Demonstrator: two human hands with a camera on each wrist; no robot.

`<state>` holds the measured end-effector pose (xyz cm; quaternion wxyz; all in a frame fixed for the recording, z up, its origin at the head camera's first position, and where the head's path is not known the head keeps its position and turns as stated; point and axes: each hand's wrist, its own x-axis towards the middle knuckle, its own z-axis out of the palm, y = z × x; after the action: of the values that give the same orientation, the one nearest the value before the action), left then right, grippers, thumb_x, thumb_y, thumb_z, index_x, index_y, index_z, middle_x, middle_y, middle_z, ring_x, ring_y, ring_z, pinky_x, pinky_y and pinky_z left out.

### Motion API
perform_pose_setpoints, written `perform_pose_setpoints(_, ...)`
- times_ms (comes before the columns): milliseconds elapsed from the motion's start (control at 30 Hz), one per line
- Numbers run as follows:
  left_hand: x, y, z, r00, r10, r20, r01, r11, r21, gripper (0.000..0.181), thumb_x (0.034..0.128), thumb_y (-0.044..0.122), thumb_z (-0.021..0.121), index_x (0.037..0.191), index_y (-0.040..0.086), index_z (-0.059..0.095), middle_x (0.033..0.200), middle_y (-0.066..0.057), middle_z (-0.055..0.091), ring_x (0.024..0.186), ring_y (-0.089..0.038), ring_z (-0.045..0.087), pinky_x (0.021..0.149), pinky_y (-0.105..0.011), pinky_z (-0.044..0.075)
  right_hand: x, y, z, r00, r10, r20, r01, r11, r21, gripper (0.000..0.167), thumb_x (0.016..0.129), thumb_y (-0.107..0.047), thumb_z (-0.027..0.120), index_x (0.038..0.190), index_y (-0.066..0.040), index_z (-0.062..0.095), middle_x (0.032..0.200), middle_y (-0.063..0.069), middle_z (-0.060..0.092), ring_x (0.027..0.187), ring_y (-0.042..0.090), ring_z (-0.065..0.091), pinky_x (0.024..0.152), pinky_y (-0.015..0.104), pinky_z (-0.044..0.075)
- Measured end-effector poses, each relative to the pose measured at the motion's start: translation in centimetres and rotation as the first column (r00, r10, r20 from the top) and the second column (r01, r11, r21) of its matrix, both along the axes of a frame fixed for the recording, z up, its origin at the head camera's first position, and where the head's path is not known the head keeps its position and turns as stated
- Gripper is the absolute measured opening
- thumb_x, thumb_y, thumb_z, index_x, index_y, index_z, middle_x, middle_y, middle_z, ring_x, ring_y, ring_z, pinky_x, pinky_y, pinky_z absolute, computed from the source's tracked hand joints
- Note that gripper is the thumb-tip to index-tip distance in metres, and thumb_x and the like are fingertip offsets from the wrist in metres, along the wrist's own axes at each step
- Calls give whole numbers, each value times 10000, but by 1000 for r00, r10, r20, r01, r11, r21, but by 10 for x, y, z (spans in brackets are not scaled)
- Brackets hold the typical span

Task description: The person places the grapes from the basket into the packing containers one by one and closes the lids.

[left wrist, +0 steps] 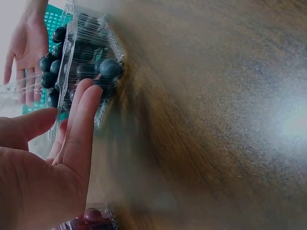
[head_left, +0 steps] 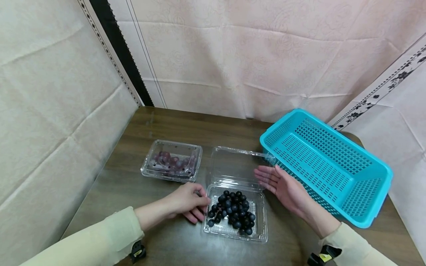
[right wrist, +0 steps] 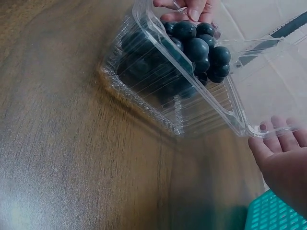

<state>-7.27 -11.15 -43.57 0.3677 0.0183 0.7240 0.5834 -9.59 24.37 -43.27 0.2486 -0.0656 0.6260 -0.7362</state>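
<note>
A clear plastic clamshell box (head_left: 261,236) stands on the table with its lid (head_left: 233,166) folded back. Inside lies a bunch of dark grapes (head_left: 234,210). My left hand (head_left: 189,201) is at the box's left side, pinching the rim between thumb and fingers; in the left wrist view, two fingers (left wrist: 86,120) extend along the outer wall. Palm turned inward, my right hand (head_left: 287,188) has straight fingers at the right edge of the raised lid. The right wrist view shows those fingers (right wrist: 283,139) beside the lid's clear plastic near the hinge.
Left of the open box sits a closed clear box (head_left: 153,170) with reddish grapes (head_left: 171,160). A turquoise perforated basket (head_left: 327,166) stands at the right, close to my right forearm. Pale cloth (head_left: 233,55) hangs behind the brown wooden table (head_left: 126,177).
</note>
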Motion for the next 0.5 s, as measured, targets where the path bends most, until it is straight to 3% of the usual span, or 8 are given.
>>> perform_pose_setpoints(233,3,-7,-5,997,51,57,-54,996,64,450,1119,383,548,1145,-58,630,979,-206,768,789,-354,793,637,-495,680,4,3,2,999,22,-41,-21,1000,10,684,1189,-441,248,1582,111,339,1562,108,571,1415,166,563,1183,273,450)
perform_pose_setpoints(500,1,-18,0,988,99,120,-116,983,143,635,1131,479,461,1293,-119,601,1038,-238,774,907,-397,787,760,-502,686,5,6,2,994,45,-104,-46,999,-3,614,1199,-382,228,1538,79,452,1559,138,573,1409,191,576,1187,297,459)
